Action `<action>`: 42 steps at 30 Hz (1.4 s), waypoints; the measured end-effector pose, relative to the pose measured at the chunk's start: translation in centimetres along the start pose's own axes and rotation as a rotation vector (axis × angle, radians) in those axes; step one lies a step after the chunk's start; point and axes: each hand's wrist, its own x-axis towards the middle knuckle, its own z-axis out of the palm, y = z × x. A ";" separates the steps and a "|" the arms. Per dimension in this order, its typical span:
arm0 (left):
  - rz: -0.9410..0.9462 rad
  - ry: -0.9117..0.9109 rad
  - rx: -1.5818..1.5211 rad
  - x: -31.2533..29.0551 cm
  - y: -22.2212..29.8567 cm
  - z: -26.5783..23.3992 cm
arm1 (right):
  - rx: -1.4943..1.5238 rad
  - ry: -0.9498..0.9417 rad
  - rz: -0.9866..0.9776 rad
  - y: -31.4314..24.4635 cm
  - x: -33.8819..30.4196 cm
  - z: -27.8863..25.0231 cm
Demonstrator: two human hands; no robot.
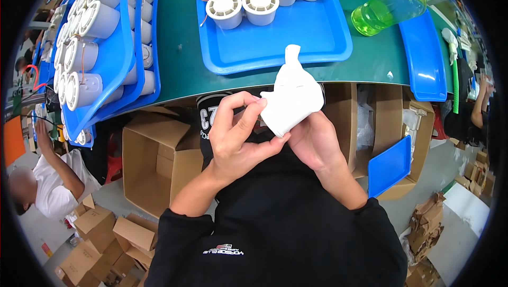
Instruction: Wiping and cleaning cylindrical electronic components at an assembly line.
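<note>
A smooth white plastic housing (296,96) with a narrow neck on top is in both my hands, in front of the table edge. My left hand (233,131) grips its left rim, the index finger and thumb apart on the edge. From below and the right, my right hand (316,140) supports it; most of those fingers are hidden behind the housing. Just beyond stands a blue tray (254,51) with several round white slotted-top units (260,6), thin wires trailing from them.
Stacked blue trays (119,70) of similar white units lean at the left. A bottle of green liquid (389,9) lies at the right, by another blue tray (426,59). Open cardboard boxes (151,160) sit below the table. A person in white (58,184) is at far left.
</note>
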 end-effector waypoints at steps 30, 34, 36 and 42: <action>-0.096 0.037 -0.116 -0.2 1.1 0.4 | -1.473 0.105 -1.493 -1.0 -0.3 0.8; -0.326 0.062 -0.373 -1.2 1.0 0.5 | -1.414 0.335 -1.439 -2.2 1.3 -0.2; -0.358 0.051 -0.408 -0.9 1.4 0.0 | -1.330 0.333 -1.495 -3.2 2.0 -1.2; -0.529 0.102 -0.769 -0.5 1.2 -0.7 | -1.136 0.263 -1.472 -4.1 0.7 -0.8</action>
